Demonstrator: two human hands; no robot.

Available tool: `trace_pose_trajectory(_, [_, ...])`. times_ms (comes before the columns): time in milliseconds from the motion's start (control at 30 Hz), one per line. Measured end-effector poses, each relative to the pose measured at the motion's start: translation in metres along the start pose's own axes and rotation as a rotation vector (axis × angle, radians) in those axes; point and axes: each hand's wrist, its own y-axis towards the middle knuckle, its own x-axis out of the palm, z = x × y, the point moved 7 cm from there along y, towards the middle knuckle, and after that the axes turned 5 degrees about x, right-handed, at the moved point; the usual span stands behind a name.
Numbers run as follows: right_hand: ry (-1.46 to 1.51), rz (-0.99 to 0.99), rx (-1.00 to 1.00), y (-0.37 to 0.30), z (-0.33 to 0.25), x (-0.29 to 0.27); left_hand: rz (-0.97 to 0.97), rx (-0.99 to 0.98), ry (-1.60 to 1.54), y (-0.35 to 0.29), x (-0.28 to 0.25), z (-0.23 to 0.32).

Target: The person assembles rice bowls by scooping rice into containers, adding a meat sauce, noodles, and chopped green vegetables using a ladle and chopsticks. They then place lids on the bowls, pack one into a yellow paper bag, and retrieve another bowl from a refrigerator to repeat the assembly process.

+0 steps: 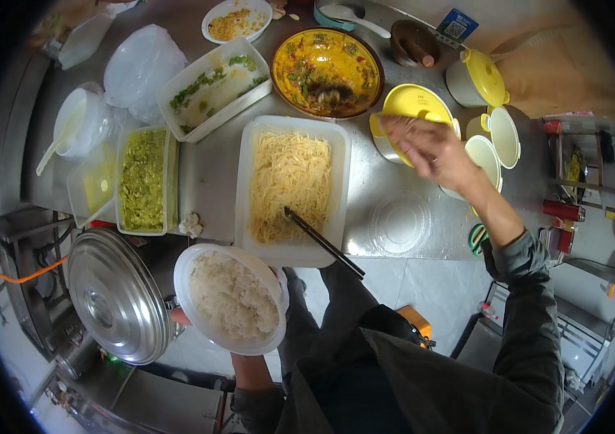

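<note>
In front of me, my left hand (180,317) grips a white round bowl (185,322) filled with cooked rice (231,296). Most of that hand is hidden beneath the bowl. My right hand (426,148) hovers over a container with a yellow lid (416,101), fingers stretched out toward the left and slightly blurred; nothing shows in them. Between the hands stands a white rectangular tub (343,152) of pale shredded strands (289,184), with black chopsticks (325,242) resting in it. Behind it is a yellow patterned bowl (365,65) holding chopped seasoning.
Left on the steel counter (202,173) stand a tub of green shreds (144,181), a tub with green scraps (213,87) and bagged white bowls (144,65). More yellow-lidded containers (477,79), a clear round lid (399,223) and green-handled scissors (476,239) lie right. A large metal lidded pot (116,296) stands near left.
</note>
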Motion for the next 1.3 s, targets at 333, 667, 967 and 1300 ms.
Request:
trace_pose_trajectory(333, [-0.060, 0.091, 0.450, 0.026, 0.044, 0.019, -0.039, -0.059, 0.175, 0.059, -0.011, -0.007])
trace_pose_trajectory(667, [0.158, 0.026, 0.139, 0.049, 0.045, 0.036, 0.228, -0.115, 0.541, 0.125, -0.041, 0.004])
trace_pose_trajectory(967, [-0.027, 0.044, 0.422, 0.032, 0.046, 0.013, 0.012, -0.173, 0.436, 0.233, 0.009, -0.049])
trace_pose_trajectory(1300, [1.154, 0.611, 1.117, -0.006, 0.037, 0.087, -0.090, -0.325, 0.369, 0.282, 0.013, -0.084])
